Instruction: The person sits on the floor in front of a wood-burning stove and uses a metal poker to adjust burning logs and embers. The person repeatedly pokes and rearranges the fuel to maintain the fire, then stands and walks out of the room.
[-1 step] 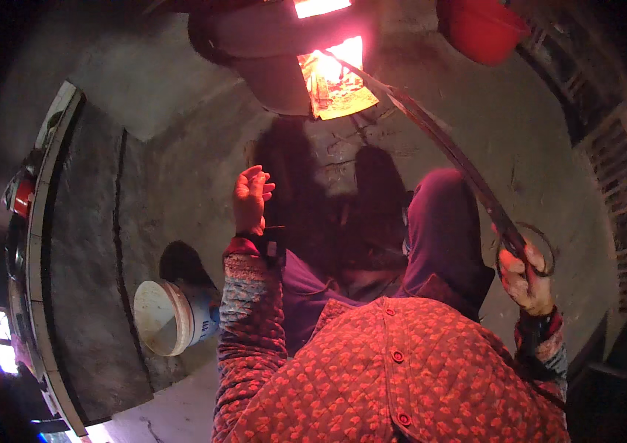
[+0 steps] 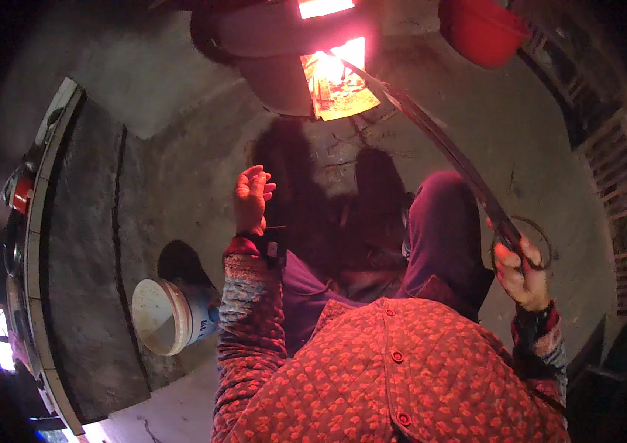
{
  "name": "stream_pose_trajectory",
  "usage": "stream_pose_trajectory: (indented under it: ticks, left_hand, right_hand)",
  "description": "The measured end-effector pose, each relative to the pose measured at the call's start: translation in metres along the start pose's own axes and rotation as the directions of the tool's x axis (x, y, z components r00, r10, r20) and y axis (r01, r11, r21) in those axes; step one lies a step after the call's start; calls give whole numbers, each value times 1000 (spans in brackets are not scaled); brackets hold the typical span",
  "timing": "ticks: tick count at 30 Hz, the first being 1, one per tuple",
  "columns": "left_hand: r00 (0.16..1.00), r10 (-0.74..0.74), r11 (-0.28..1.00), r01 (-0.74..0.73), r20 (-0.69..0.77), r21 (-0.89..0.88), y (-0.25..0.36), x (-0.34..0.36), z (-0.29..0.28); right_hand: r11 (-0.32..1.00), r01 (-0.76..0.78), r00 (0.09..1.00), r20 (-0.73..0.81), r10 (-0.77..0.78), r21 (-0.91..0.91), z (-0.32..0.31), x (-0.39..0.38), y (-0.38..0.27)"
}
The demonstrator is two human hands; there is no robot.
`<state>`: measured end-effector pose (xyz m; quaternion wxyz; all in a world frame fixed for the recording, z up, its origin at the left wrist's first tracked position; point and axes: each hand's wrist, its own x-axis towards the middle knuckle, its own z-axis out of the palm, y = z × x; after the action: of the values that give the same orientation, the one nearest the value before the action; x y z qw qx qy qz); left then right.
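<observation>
My right hand (image 2: 521, 272) grips a pair of long metal fire tongs (image 2: 442, 140) by the looped handle end. From there the tongs slant up and to the left, and their far tips reach into the glowing opening of a stove (image 2: 254, 81), lost in the glare. Flames and burning pieces of fuel (image 2: 335, 85) fill that opening. In front of the stove, above my left knee, my left hand (image 2: 253, 198) is raised with its fingers loosely curled and apart, holding nothing.
A white bucket (image 2: 180, 317) lies tilted toward the camera beside my left forearm. At the upper right is a red basin (image 2: 483, 33). A slatted rack (image 2: 616, 199) lines the right side. Along the left runs a raised ledge (image 2: 36, 258) with a red object (image 2: 22, 195) on it.
</observation>
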<state>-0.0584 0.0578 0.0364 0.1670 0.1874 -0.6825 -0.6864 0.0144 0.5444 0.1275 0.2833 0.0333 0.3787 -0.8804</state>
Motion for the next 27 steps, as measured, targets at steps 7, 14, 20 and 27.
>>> stream_pose_trajectory:
  ticks: [7, 14, 20, 27]
  left_hand:
    - [1000, 28, 998, -28, -1, -64, 2, -4, -8]
    - [1000, 21, 996, -21, 3, -84, 9, -8, -17]
    - [1000, 5, 999, -6, -9, -47, 12, -4, -14]
    - [999, 24, 998, -21, 46, -63, 13, -3, -5]
  right_hand:
    - [991, -77, 973, 224, 51, 110, 27, 135, 0]
    - [990, -123, 932, 350, 94, 62, 40, 281, -22]
    - [996, -92, 936, 341, 90, -8, 30, 357, -27]
    - [995, -86, 962, 254, 97, -54, 15, 276, -40]
